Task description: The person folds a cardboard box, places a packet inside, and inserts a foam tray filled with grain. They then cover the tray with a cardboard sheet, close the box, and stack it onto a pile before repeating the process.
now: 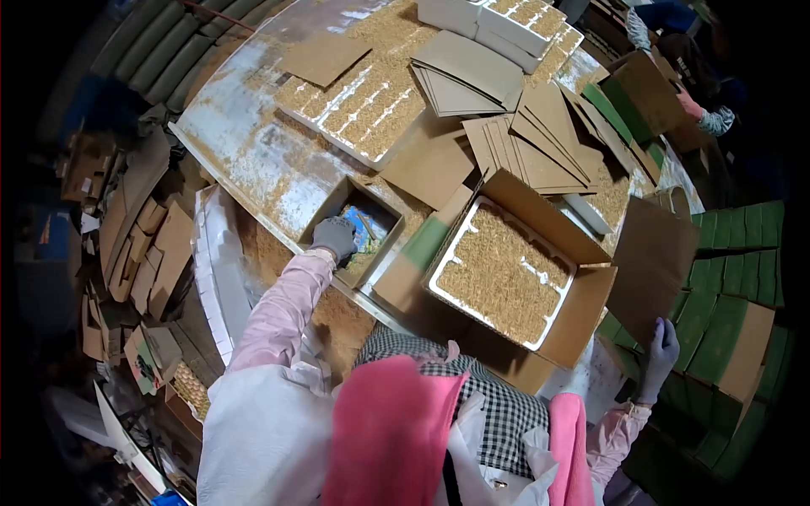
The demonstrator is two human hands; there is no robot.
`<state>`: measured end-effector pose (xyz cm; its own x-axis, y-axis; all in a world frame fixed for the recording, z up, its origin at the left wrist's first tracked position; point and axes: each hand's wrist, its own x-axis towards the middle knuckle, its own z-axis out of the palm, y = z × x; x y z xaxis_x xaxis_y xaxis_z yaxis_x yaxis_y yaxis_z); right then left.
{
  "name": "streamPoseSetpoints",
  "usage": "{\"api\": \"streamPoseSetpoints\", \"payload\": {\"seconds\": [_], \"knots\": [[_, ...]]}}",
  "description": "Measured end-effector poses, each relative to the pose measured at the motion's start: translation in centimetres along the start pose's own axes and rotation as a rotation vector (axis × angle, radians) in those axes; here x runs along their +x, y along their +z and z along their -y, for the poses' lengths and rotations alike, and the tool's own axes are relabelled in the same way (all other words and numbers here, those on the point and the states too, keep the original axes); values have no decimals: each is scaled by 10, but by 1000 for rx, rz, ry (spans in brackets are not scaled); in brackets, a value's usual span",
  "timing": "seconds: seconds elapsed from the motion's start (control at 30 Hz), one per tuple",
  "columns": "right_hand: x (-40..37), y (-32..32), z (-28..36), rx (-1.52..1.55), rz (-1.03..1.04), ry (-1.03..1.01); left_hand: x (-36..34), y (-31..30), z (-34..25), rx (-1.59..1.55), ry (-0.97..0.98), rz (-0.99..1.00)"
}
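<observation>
My left hand (pixel 336 236), in a grey glove, reaches into a small open cardboard box (pixel 390 221) at the table's front edge. Blue printed packets (pixel 364 226) lie in that box beside the fingers; the fingertips are partly hidden, so any grip cannot be made out. On the right, my right hand (pixel 662 350), also gloved, pinches the lower edge of a brown cardboard sheet (pixel 654 261), which is raised beside the large box. Between my hands stands the large open carton (pixel 586 316), holding a white tray filled with straw-coloured shavings (pixel 504 274).
Cardboard sheets (pixel 468 67) are piled behind the carton, near shavings-filled trays (pixel 354 114). Green cartons (pixel 717 337) are stacked at the right. At the upper right, a person's gloved hand (pixel 690 105) touches a brown box (pixel 645 93). Flattened cardboard (pixel 135 202) lies left.
</observation>
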<state>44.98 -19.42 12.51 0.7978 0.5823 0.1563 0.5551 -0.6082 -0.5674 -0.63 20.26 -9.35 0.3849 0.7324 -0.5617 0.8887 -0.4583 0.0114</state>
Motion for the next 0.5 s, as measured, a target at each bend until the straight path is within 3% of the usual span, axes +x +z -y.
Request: {"api": "streamPoseSetpoints", "payload": {"seconds": [0.17, 0.2, 0.3, 0.33, 0.47, 0.5], "knots": [[-41, 2, 33, 227, -181, 45, -11, 7, 1, 173, 138, -32], [-47, 3, 34, 267, -178, 74, -1, 17, 4, 181, 156, -164], [-58, 15, 34, 418, -153, 51, -3, -20, -2, 173, 159, 111], [-63, 17, 36, 451, -141, 44, 2, -9, 3, 120, 149, 15], [-74, 13, 33, 503, -195, 37, 2, 3, 2, -60, 94, -67], [-77, 10, 32, 503, -220, 56, -11, -2, -5, 31, 105, -92]]}}
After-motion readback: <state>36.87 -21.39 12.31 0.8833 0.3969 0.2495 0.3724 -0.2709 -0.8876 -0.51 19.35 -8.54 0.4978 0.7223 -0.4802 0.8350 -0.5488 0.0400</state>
